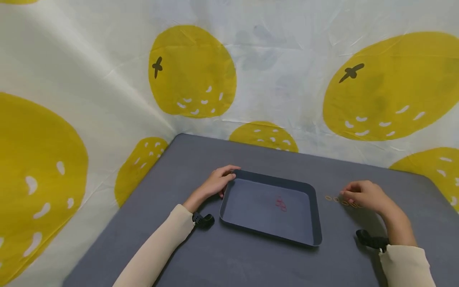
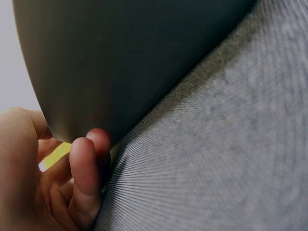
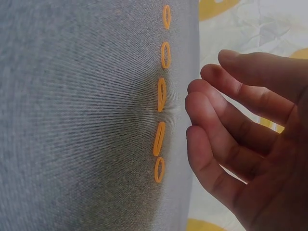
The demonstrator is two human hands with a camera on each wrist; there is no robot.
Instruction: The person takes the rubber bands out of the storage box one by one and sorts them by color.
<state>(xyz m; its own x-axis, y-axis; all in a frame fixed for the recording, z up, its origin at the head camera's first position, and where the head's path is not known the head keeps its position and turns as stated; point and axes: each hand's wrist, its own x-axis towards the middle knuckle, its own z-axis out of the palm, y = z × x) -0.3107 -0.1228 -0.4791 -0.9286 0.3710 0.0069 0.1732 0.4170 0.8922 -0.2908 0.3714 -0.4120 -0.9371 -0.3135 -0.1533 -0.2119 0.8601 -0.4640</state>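
A shallow dark grey tray [image 1: 251, 215] lies on the table, with several small red rubber bands [image 1: 281, 204] grouped on its floor, right of the middle. My left hand [image 1: 218, 181] grips the tray's far left corner, thumb at the rim; in the left wrist view, fingers [image 2: 84, 166] curl against the tray's outer wall [image 2: 110, 62]. To the right of the tray, my right hand [image 1: 367, 195] hovers over a row of several orange rubber bands [image 3: 161, 95]. Its fingers [image 3: 204, 110] are loosely bent, apart from the bands, and nothing shows between thumb and fingertips.
The grey cloth-covered table [image 1: 201, 255] runs back to a white curtain [image 1: 279, 79] printed with yellow fruit, which also hangs along the left side. Each wrist wears a black camera band [image 1: 203, 220].
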